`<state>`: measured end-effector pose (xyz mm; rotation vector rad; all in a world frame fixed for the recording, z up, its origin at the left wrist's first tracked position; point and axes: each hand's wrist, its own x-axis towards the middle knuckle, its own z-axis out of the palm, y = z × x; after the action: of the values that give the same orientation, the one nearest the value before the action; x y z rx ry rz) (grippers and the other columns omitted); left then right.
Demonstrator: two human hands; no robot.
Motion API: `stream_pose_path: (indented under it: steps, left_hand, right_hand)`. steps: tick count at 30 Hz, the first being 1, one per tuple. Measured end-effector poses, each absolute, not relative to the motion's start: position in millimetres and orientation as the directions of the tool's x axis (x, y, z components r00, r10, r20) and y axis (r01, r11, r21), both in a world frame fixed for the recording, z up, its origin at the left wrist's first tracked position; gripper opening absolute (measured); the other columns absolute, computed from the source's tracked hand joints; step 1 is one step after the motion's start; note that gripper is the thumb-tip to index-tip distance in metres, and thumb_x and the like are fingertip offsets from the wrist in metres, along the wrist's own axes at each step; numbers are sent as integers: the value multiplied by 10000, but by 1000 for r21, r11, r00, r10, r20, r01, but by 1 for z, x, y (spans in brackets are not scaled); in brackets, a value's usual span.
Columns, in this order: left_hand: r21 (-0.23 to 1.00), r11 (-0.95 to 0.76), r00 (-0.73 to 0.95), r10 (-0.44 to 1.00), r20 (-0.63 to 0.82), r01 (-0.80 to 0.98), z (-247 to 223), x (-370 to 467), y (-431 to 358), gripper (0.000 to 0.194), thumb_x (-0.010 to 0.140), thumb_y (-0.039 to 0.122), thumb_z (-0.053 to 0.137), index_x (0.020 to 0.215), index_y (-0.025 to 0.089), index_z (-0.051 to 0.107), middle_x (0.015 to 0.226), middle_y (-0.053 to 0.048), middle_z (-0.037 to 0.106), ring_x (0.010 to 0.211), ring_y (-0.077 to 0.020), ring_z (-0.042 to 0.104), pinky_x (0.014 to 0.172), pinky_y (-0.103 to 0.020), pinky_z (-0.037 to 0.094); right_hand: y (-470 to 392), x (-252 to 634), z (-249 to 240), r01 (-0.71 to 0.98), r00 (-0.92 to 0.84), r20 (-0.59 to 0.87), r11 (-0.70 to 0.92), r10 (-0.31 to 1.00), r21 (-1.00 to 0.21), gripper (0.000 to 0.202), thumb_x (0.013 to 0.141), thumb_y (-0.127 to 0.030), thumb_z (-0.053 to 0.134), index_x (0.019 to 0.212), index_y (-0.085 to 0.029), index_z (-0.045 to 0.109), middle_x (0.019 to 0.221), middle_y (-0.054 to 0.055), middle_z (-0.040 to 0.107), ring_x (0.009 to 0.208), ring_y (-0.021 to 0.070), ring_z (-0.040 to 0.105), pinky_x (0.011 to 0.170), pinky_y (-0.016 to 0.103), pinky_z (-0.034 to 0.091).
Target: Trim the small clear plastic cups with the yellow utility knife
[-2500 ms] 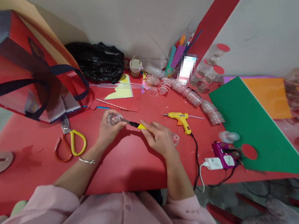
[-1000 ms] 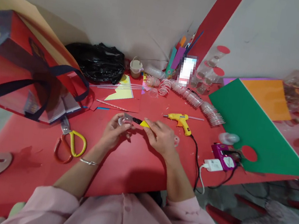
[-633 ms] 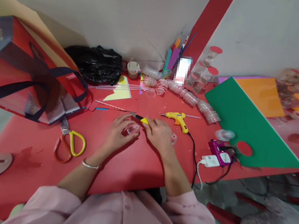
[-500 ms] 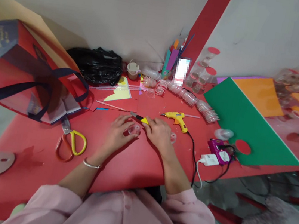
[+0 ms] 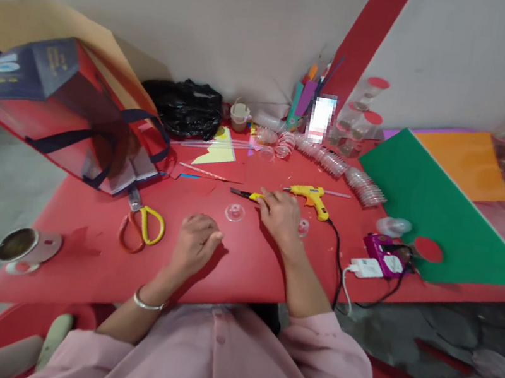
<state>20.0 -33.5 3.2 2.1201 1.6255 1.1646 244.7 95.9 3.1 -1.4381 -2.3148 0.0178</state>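
Observation:
My right hand (image 5: 278,217) is closed round the yellow handle of a utility knife (image 5: 246,194), its blade pointing left just above or on the red table. A small clear plastic piece (image 5: 234,213), round with a raised middle, lies on the table between my hands. My left hand (image 5: 197,243) is apart from it, nearer the table edge, with fingers curled in and nothing visible in them. A similar clear piece (image 5: 303,228) sits just right of my right wrist. Beyond it lies a yellow glue gun (image 5: 311,197), its nozzle close to my right fingers.
Scissors (image 5: 143,226), a cup (image 5: 27,245) and a large bag (image 5: 76,116) stand left on the red table (image 5: 238,276). Stacked clear plastic cups (image 5: 328,161) line the back. Right are a purple power box (image 5: 383,254) with cables and green board (image 5: 443,225).
My left hand has let go of the clear plastic piece and drawn back toward me. My right hand, still holding the knife, has moved slightly away from the piece. The view has shifted left.

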Motion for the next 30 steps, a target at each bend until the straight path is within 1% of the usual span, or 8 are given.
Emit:
stream_pose_path:
  steps: [4, 9, 11, 14, 19, 21, 25, 30]
  left_hand:
    - [557, -345, 73, 889, 451, 756, 3, 7, -90, 143, 920, 358, 722, 914, 228, 781, 1014, -93, 740, 979, -245, 667, 890, -416, 484]
    - [681, -38, -394, 791, 468, 732, -9, -28, -153, 133, 914, 272, 717, 814, 185, 719, 821, -47, 659, 748, -164, 619, 687, -298, 487]
    - [733, 125, -600, 673, 432, 669, -14, -54, -170, 176, 908, 294, 720, 780, 180, 677, 803, -27, 641, 732, -150, 596, 682, -281, 471]
    - [826, 307, -865, 340, 368, 472, -20, -101, -185, 207, 850, 341, 757, 817, 172, 644, 745, 12, 609, 667, -127, 548, 653, -255, 444]
    - [927, 279, -966, 10, 259, 251, -19, -175, -192, 301, 740, 295, 784, 895, 168, 560, 768, 40, 574, 626, -91, 524, 605, -215, 426]
    - [939, 271, -975, -14, 224, 212, -16, -193, -193, 368, 692, 275, 803, 940, 171, 551, 791, 39, 579, 605, -79, 521, 571, -200, 413]
    - [968, 229, -993, 87, 85, 103, -15, -212, -196, 403, 685, 360, 789, 977, 163, 594, 719, 34, 589, 517, -89, 516, 470, -197, 373]
    - [989, 147, -979, 203, -9, 22, -19, -221, -203, 395, 683, 447, 797, 874, 141, 637, 694, -18, 654, 488, -123, 573, 402, -213, 355]
  right_hand:
    - [97, 246, -1, 828, -394, 398, 508, 828, -238, 427, 1071, -419, 430, 1278, -190, 726, 1076, 116, 767, 996, 251, 662, 881, 378, 420]
    - [102, 248, -7, 810, -383, 478, 536, 790, -238, 418, 1053, -433, 460, 1230, -189, 751, 1042, 104, 783, 952, 241, 683, 865, 365, 446]
    - [104, 249, -9, 820, -370, 500, 529, 783, -220, 419, 1045, -445, 469, 1201, -191, 763, 1031, 106, 788, 932, 244, 690, 850, 364, 452]
    - [106, 249, -10, 820, -364, 515, 530, 776, -218, 421, 1035, -461, 477, 1181, -196, 770, 1018, 107, 792, 923, 247, 698, 841, 361, 460]
    - [106, 250, -12, 805, -370, 520, 545, 770, -235, 431, 1033, -476, 483, 1192, -196, 770, 1038, 114, 797, 917, 247, 712, 818, 352, 477]
    - [106, 250, -13, 799, -363, 521, 545, 773, -253, 433, 1028, -485, 490, 1196, -201, 769, 1043, 115, 796, 916, 248, 714, 803, 349, 481]
    - [105, 249, -13, 794, -365, 510, 546, 779, -267, 432, 1023, -497, 490, 1190, -218, 772, 1013, 106, 799, 893, 245, 716, 775, 339, 478]
    - [103, 249, -14, 788, -410, 477, 565, 778, -245, 424, 1029, -500, 484, 1181, -235, 777, 994, 91, 802, 878, 233, 712, 758, 324, 457]
